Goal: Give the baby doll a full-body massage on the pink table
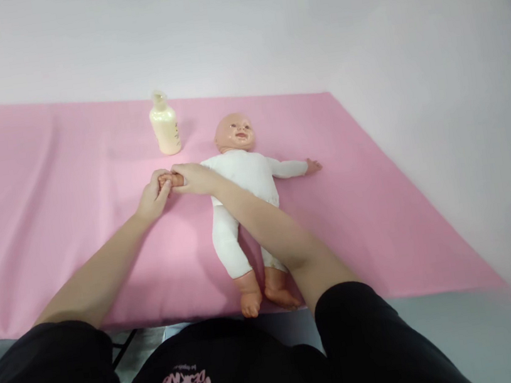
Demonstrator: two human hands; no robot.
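A baby doll [250, 173] with a white cloth body lies face up, its feet toward me and its arms spread out. My left hand [154, 196] is closed around the doll's hand [173, 179] on the left side, thumb on top. Just beside it, my right hand [194, 180] wraps the same arm near the wrist. My right forearm crosses over the doll's belly and hides part of its torso and one leg. The doll's other arm [293, 168] rests stretched out on the pink cloth.
A cream-coloured pump bottle [165, 125] stands upright beyond my hands, left of the doll's head. Pink cloth [375, 231] covers the table, with soft creases at the left. The doll's feet reach the near edge. A pale wall [232, 23] rises behind.
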